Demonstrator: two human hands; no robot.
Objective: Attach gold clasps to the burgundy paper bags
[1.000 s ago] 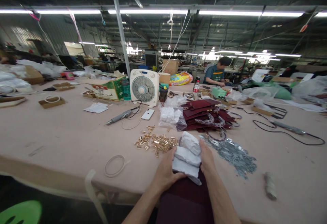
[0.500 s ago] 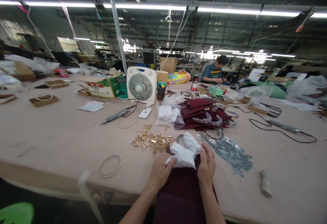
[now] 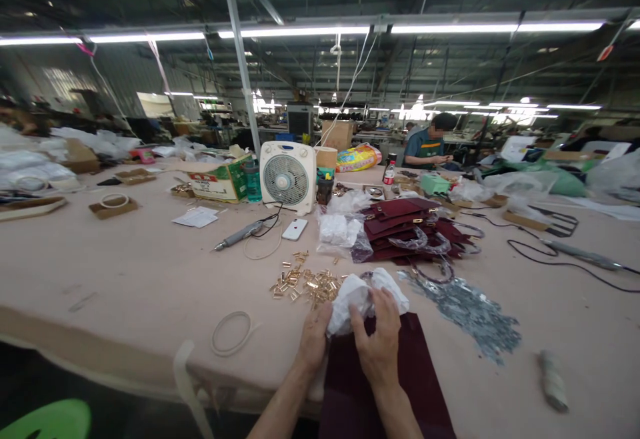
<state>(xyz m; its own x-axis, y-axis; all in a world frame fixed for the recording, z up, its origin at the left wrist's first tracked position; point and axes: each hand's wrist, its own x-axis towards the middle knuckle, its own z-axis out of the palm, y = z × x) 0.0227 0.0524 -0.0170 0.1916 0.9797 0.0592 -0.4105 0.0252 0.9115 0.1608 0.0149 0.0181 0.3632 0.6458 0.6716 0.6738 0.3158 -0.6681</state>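
A burgundy handbag (image 3: 425, 379) lies flat at the table's front edge, below my hands. White tissue paper (image 3: 345, 305) is bunched at its top end, with a second white bundle (image 3: 399, 289) beside it. My left hand (image 3: 314, 337) is closed on the left edge of the tissue paper; its fingertips are partly hidden. From above, my right hand (image 3: 379, 339) reaches over the bag and grips the tissue between a bent thumb and fingers. Behind the paper, part of a handle shows.
Gold metal fittings (image 3: 307, 283) lie left of the paper, grey flat pieces (image 3: 473, 312) to the right. Further back are stacked burgundy bags (image 3: 400, 225), a fan (image 3: 287, 179), a phone (image 3: 295, 229) and a corded grey tool (image 3: 240, 234). A co-worker (image 3: 430, 142) sits across.
My right hand has moved left from the paper's right side onto its top. The tissue looks more crumpled. The view has shifted, so the table's things appear further right and lower.
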